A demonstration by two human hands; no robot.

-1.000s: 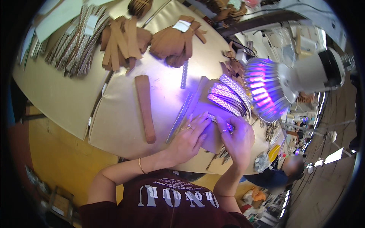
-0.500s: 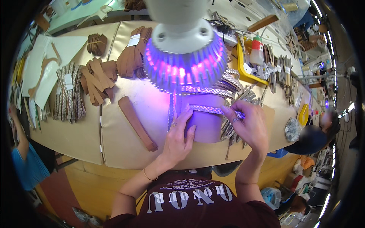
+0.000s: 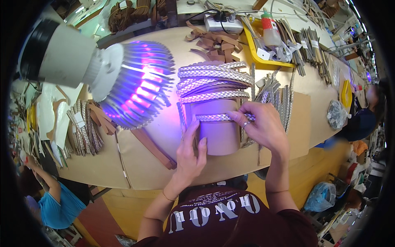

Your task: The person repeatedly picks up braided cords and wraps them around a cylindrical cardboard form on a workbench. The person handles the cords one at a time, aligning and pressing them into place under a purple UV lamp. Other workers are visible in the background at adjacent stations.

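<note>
A brown cylinder (image 3: 218,140) lies under my hands on the table, with a silvery braided strap (image 3: 214,117) stretched across it. At the strap's left end, my left hand (image 3: 191,153) holds it against the cylinder's edge with the fingertips, the thumb resting lower on the side. My right hand (image 3: 263,125) pinches the strap further right between thumb and fingers; a ring shows on one finger. Just beyond, several wound braided straps (image 3: 216,80) circle the far part of the cylinder. How the held strap runs underneath is hidden.
A large lamp (image 3: 138,84) with purple-lit fins hangs at the left, close over the table. Loose brown strips (image 3: 216,43) lie at the back, near a power strip (image 3: 223,24). A yellow tray (image 3: 263,61) holds a bottle (image 3: 270,31). Grey strap bundles (image 3: 277,94) sit right.
The view has shifted, so the lamp now appears left and uncovers the wound straps. My right hand's pinch has moved left along the strap, closer to my left hand.
</note>
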